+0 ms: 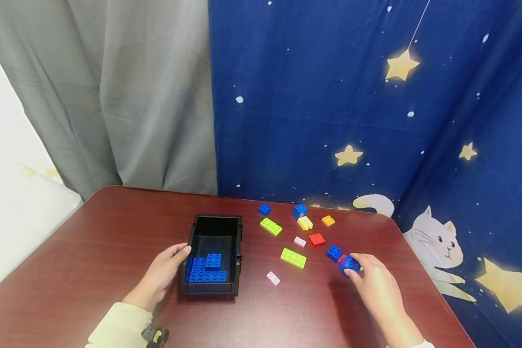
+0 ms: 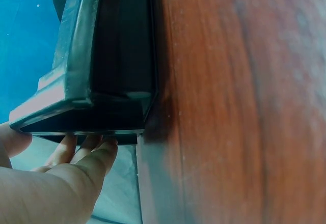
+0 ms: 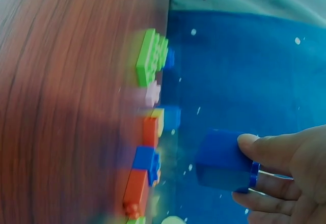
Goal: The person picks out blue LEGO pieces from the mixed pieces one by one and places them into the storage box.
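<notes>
A black plastic bin [image 1: 210, 288] stands on the table with several blue toy bricks [image 1: 208, 275] inside, at its near end. My left hand [image 1: 163, 273] grips the bin's left side; in the left wrist view the thumb is at the rim and the fingers [image 2: 97, 155] lie against the outer wall. My right hand [image 1: 376, 285] pinches a tall blue brick [image 3: 221, 160] between thumb and fingers, held up off the table. Beneath and beside it are a red brick [image 3: 135, 188] and a smaller blue brick [image 1: 334, 253], partly hidden in the head view.
Between bin and right hand lie lime green bricks [image 1: 293, 258], pink bricks [image 1: 273, 278], a red brick [image 1: 316, 240], a yellow brick [image 1: 305, 223] and an orange brick [image 1: 328, 221]. Blue bricks [image 1: 264, 209] sit near the table's [image 1: 135, 217] far edge, before a starry curtain [image 1: 287, 121].
</notes>
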A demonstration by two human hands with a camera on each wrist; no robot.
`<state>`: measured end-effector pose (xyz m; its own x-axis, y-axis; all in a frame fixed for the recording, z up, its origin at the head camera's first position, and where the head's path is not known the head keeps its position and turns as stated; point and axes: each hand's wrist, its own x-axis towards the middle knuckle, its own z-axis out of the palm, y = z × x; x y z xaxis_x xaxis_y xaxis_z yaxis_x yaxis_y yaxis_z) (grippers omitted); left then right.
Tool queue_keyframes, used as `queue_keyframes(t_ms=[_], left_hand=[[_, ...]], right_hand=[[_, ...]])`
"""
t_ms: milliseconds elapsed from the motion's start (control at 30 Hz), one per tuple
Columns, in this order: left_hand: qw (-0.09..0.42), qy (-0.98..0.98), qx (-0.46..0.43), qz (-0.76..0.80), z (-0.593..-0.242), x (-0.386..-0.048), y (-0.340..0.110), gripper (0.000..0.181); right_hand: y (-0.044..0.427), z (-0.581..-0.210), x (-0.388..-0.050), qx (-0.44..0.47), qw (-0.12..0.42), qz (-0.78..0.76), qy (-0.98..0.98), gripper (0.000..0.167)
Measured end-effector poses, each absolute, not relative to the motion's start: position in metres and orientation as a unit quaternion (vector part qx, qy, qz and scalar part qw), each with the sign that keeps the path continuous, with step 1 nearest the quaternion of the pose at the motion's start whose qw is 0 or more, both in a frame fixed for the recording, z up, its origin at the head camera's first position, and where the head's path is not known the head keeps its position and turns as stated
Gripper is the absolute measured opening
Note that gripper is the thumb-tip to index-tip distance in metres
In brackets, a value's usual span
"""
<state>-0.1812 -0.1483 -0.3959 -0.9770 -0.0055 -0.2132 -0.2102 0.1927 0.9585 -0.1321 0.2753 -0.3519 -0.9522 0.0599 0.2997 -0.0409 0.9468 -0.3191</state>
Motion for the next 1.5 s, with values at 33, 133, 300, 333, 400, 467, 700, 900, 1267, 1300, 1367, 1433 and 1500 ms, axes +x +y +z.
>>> queue_keyframes(t_ms=[33,133,300,333,400,467,700,900,1267,1300,1367,1433,1500], left_hand=[[0.082,0.768,-0.071,0.631,-0.396,-0.181,-0.148,0.052],[0.082,0.770,-0.071,0.629,-0.397,-0.180,-0.149,0.052],[0.082,0.771,-0.071,0.628,-0.398,-0.179,-0.150,0.052],[0.081,0.771,-0.071,0.628,-0.398,-0.179,-0.150,0.052],[0.080,0.769,-0.071,0.630,-0.397,-0.179,-0.150,0.052],[0.079,0.769,-0.070,0.630,-0.397,-0.180,-0.151,0.052],[0.076,0.774,-0.069,0.625,-0.397,-0.180,-0.152,0.052],[0.081,0.774,-0.069,0.625,-0.395,-0.180,-0.153,0.052],[0.073,0.773,-0.066,0.626,-0.394,-0.181,-0.152,0.051],[0.072,0.772,-0.066,0.628,-0.394,-0.180,-0.151,0.050],[0.071,0.770,-0.065,0.631,-0.394,-0.180,-0.149,0.050],[0.070,0.768,-0.064,0.633,-0.395,-0.179,-0.148,0.049],[0.069,0.766,-0.066,0.636,-0.395,-0.179,-0.148,0.049]], right_hand=[[0.272,-0.351,-0.132,-0.001,0.156,0.166,-0.974,0.042],[0.263,-0.349,-0.131,0.002,0.147,0.173,-0.974,0.044],[0.246,-0.346,-0.131,0.012,0.138,0.184,-0.973,0.047],[0.242,-0.345,-0.132,0.015,0.138,0.188,-0.972,0.046],[0.235,-0.345,-0.132,0.029,0.143,0.193,-0.970,0.046],[0.228,-0.346,-0.133,0.045,0.151,0.200,-0.967,0.045],[0.204,-0.346,-0.135,0.071,0.150,0.221,-0.961,0.045],[0.186,-0.345,-0.137,0.094,0.172,0.228,-0.954,0.046],[0.163,-0.341,-0.143,0.154,0.210,0.227,-0.938,0.045],[0.161,-0.340,-0.143,0.158,0.212,0.227,-0.937,0.045],[0.157,-0.340,-0.143,0.167,0.215,0.227,-0.935,0.044],[0.153,-0.339,-0.144,0.176,0.217,0.229,-0.933,0.043],[0.148,-0.338,-0.145,0.186,0.219,0.234,-0.929,0.043]])
